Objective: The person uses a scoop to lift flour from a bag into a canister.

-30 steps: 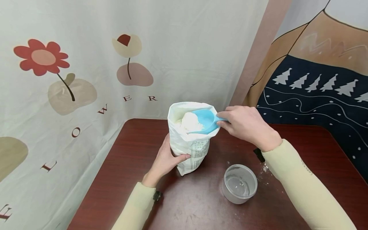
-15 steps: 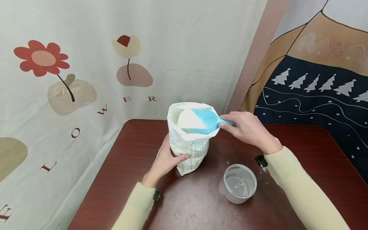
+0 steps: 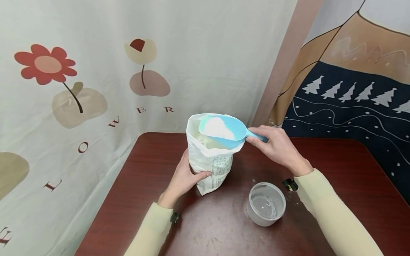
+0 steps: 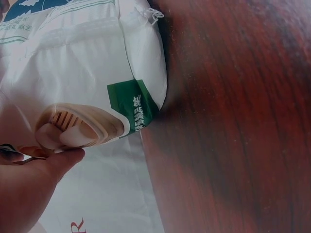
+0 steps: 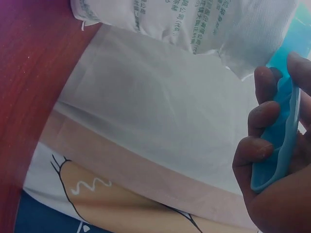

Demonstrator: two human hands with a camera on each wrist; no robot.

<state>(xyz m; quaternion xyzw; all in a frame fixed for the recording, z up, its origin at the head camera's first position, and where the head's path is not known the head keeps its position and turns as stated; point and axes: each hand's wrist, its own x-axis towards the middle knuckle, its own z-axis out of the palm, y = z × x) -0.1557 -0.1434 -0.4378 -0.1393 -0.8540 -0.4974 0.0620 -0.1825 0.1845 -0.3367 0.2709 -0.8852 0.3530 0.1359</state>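
A white flour bag (image 3: 209, 169) stands on the table with its top wide open. My left hand (image 3: 182, 179) grips its lower left side, thumb across the front and the other fingers hidden behind. In the left wrist view the bag (image 4: 73, 63) has a printed steamer of buns. My right hand (image 3: 277, 145) holds the handle of a light blue scoop (image 3: 238, 129), fingers curled around the ribbed grip (image 5: 279, 145). Heaped with white powder (image 3: 217, 128), the scoop lies over the bag's mouth, its underside overlapping the near right rim in the head view.
A clear round plastic tub (image 3: 263, 221) stands right of the bag, with white residue inside. Specks of powder dot the dark red wooden table (image 3: 128, 206) around it. A printed curtain (image 3: 208, 53) hangs behind the table.
The scoop has come up out of the powder inside the bag and levelled over its mouth, now carrying a load. My right hand shifted slightly right; my left hand and the tub stayed put.
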